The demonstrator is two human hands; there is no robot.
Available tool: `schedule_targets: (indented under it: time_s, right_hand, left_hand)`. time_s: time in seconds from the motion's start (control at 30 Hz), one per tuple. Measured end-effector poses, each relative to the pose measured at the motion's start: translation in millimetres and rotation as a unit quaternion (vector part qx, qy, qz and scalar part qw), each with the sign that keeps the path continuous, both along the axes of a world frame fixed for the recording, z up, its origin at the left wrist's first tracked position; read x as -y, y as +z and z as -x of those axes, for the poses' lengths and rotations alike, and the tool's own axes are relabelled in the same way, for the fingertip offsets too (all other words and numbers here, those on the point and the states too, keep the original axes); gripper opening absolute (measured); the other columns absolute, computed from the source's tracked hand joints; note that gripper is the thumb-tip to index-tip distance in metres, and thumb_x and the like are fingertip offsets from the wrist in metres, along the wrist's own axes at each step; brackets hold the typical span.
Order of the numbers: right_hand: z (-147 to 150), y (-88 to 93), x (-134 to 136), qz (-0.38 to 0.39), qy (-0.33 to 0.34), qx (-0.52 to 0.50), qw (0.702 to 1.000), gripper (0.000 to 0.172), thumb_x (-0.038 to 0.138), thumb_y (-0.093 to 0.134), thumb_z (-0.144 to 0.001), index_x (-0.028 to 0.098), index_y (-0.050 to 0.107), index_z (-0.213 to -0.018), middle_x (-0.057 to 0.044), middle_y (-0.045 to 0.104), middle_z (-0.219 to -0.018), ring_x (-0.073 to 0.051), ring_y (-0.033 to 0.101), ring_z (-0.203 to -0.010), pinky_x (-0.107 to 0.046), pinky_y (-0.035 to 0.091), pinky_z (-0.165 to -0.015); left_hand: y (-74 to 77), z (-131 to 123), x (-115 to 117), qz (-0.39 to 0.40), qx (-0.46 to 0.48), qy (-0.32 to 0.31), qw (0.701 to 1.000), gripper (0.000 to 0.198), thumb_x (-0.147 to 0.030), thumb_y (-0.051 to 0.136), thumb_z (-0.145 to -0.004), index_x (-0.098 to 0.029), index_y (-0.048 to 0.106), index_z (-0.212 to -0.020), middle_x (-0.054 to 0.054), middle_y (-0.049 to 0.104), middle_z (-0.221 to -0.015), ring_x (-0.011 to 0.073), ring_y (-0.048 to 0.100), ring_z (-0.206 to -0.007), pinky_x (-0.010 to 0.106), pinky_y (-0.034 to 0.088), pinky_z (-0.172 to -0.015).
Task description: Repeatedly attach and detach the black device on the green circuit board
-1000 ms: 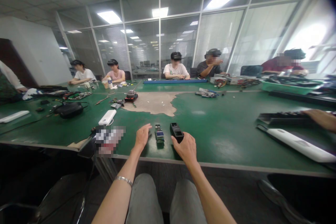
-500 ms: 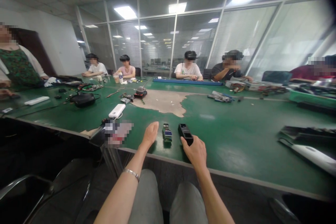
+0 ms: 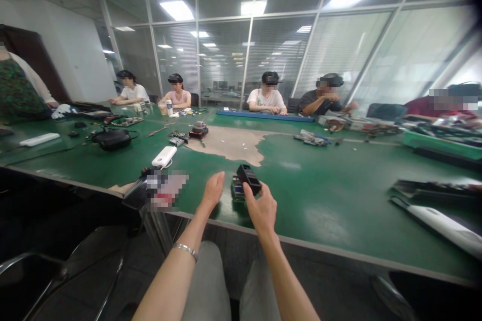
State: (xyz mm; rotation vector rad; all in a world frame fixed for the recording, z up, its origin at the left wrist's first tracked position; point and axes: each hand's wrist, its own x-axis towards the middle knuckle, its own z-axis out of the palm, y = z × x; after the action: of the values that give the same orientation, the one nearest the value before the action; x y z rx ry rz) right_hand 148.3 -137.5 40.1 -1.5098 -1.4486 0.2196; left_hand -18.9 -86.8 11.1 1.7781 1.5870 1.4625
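My right hand (image 3: pixel 261 203) grips a black rectangular housing (image 3: pixel 249 178) with openings in its face, tilted and raised partly over a small green circuit board device (image 3: pixel 237 191). The device stands near the front edge of the green table (image 3: pixel 320 195), its right part hidden by the housing and my fingers. Left of the device my left hand (image 3: pixel 214 191) rests by the table with its fingers pressed together and curled; nothing shows in it. A silver bracelet (image 3: pixel 185 250) circles my left wrist.
A white power bank (image 3: pixel 164 156) and a blurred-out item (image 3: pixel 167 188) lie to the left. Beyond are a black pouch (image 3: pixel 113 138) and electronic parts (image 3: pixel 198 131). At the right are a white long device (image 3: pixel 433 223) and a green crate (image 3: pixel 440 144). Several people sit across the table.
My right hand has lifted the black housing and moved it left, from beside the circuit board device to partly over it. The view has shifted slightly.
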Motion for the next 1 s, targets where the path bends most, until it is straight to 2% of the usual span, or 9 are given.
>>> schedule_targets:
  time_s: [0.2,0.37,0.63,0.87,1.0]
  right_hand:
    - [18,-4.3,-5,0.031,-0.010,0.047,0.998,0.056,0.061,0.044,-0.083,0.016,0.058,-0.114,-0.011,0.067,-0.097,-0.024,0.061,-0.091,-0.031,0.040,-0.077]
    - [26,-0.5,-2,0.058,-0.024,0.090,0.994,0.054,0.062,0.042,-0.084,0.019,0.058,-0.112,-0.010,0.068,-0.094,-0.024,0.061,-0.088,-0.031,0.038,-0.076]
    - [31,-7.2,8,0.057,-0.027,0.142,0.988,0.049,0.055,0.043,-0.087,0.018,0.054,-0.116,-0.011,0.067,-0.097,-0.023,0.060,-0.092,-0.031,0.036,-0.077]
    - [32,-19.2,11,0.065,-0.040,0.150,0.986,0.059,0.053,0.046,-0.086,0.012,0.044,-0.130,-0.015,0.065,-0.103,-0.027,0.060,-0.096,-0.034,0.037,-0.081]
    - [31,-20.7,10,0.033,-0.028,0.148,0.988,0.069,0.054,0.051,-0.082,0.008,0.040,-0.133,-0.018,0.060,-0.117,-0.029,0.054,-0.109,-0.035,0.037,-0.087]
  left_hand:
    - [0.1,1,-1,-0.007,0.003,-0.001,1.000,0.047,-0.044,0.030,-0.096,-0.017,0.065,-0.112,0.010,0.064,-0.120,0.0197,0.057,-0.115,0.035,0.040,-0.104]
    - [-0.8,1,-2,-0.007,0.010,-0.006,1.000,0.047,-0.044,0.030,-0.095,-0.017,0.064,-0.113,0.010,0.064,-0.120,0.0196,0.057,-0.116,0.035,0.040,-0.105]
    - [-0.9,1,-3,-0.010,0.014,-0.004,1.000,0.046,-0.044,0.031,-0.095,-0.017,0.065,-0.111,0.010,0.065,-0.119,0.0198,0.058,-0.113,0.035,0.041,-0.103]
    - [1.6,0,-1,-0.003,0.003,-0.008,1.000,0.045,-0.044,0.031,-0.095,-0.018,0.064,-0.112,0.009,0.065,-0.120,0.0194,0.057,-0.115,0.035,0.040,-0.104]
    - [1.6,0,-1,-0.004,-0.017,-0.017,1.000,0.045,-0.044,0.033,-0.094,-0.018,0.066,-0.107,0.009,0.065,-0.120,0.0194,0.056,-0.117,0.035,0.039,-0.105]
